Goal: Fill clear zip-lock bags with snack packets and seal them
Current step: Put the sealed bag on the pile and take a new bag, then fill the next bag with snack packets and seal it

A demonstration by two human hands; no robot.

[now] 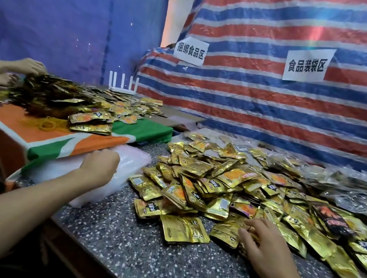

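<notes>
Left hand (99, 168): grip closed, pinching the clear bags (121, 177). Right hand (263, 248): fingers spread flat on gold packets (214, 183) on the desk (145, 254). Sign (306, 67) reads "食品装袋区".

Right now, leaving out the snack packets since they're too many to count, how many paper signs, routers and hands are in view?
Paper signs: 2
White router: 1
Hands: 4, namely the wearer's left hand and right hand, plus another person's hands at far left
Total: 7
</notes>
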